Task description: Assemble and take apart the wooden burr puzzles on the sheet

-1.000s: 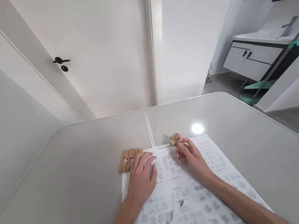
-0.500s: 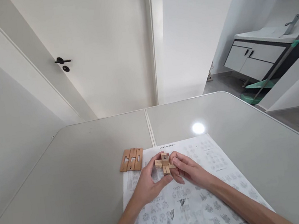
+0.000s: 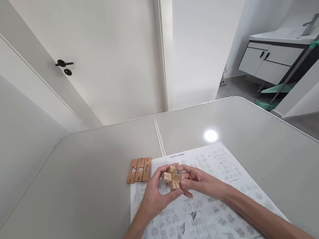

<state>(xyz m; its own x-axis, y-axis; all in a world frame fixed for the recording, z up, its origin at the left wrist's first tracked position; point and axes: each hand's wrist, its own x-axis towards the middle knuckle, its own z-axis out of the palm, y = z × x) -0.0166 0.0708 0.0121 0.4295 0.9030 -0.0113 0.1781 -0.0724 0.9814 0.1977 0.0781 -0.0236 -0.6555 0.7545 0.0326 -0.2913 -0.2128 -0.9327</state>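
Observation:
Between my two hands is a wooden burr puzzle (image 3: 172,176), made of interlocked light-wood pieces with dark numbers on their ends. My left hand (image 3: 156,192) curves around its left side, thumb below at the front and fingers behind. From the right, my right hand (image 3: 197,179) grips it with thumb and fingers, covering that side. The puzzle is held above a printed sheet (image 3: 204,216). Three flat brown wooden pieces (image 3: 138,170) with cut-out slots and numbers lie side by side at the sheet's upper left corner.
The sheet, printed with rows of small puzzle drawings, lies on a grey table (image 3: 69,197) with a seam down its far half. Beyond it stand a white door (image 3: 114,54) and a wall. A washbasin cabinet (image 3: 270,59) is at the far right.
The puzzle has turned in my hands, so its numbered faces now point another way. My right thumb and fingers have shifted onto its right side. The flat pieces stay put.

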